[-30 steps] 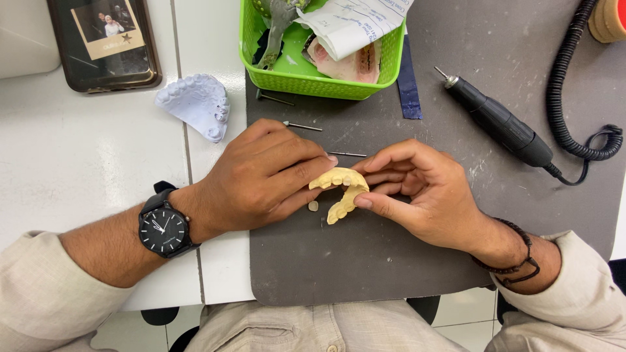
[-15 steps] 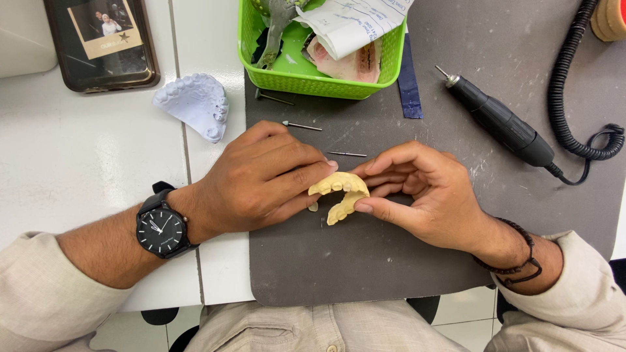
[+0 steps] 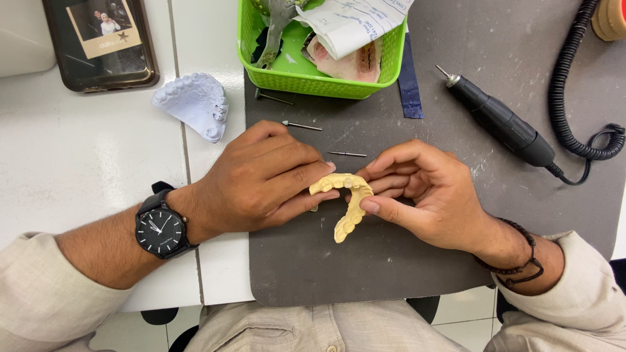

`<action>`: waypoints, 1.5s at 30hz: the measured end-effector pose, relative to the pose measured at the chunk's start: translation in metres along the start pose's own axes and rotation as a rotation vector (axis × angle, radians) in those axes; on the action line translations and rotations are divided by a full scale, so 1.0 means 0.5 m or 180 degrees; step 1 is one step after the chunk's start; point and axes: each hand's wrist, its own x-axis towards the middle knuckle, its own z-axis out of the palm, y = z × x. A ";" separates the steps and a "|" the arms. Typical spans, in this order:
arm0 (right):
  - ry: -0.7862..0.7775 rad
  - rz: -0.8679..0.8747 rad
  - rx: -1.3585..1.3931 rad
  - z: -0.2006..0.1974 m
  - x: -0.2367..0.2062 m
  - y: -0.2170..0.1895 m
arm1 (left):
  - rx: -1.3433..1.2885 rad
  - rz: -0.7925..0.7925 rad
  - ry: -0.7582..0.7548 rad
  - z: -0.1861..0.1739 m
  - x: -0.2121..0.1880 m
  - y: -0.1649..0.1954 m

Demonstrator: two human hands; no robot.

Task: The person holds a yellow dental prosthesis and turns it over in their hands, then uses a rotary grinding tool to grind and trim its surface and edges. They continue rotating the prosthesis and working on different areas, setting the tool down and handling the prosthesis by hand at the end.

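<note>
Both my hands hold a yellow horseshoe-shaped dental cast (image 3: 347, 207) just above a dark grey mat (image 3: 365, 267). My left hand (image 3: 261, 179), with a black wristwatch on its wrist, pinches the cast's left end with fingertips. My right hand (image 3: 427, 195), with a dark beaded bracelet, grips the arch from the right, thumb pressed on its curve. The cast's free end points down toward me.
A green basket (image 3: 306, 81) with paper and dental pieces stands at the mat's far edge. A black rotary handpiece (image 3: 499, 124) with coiled cord lies right. Thin burs (image 3: 301, 125) lie on the mat. A white plaster cast (image 3: 192, 103) and a phone (image 3: 101, 39) rest on the white table.
The yellow cast has been turned slightly between my fingers, its free end swinging downward. My hands stay in nearly the same place.
</note>
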 end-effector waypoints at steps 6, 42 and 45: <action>0.0024 0.0100 0.0091 0.000 -0.003 -0.001 | 0.0016 0.0022 0.0016 -0.002 0.002 0.000; -0.0006 -0.0183 -0.0206 -0.003 -0.001 0.000 | -0.0080 0.0036 -0.0049 0.005 -0.010 -0.005; -0.0005 -0.0217 -0.0241 -0.004 -0.001 -0.001 | -0.0097 0.0034 -0.0058 0.005 -0.009 -0.006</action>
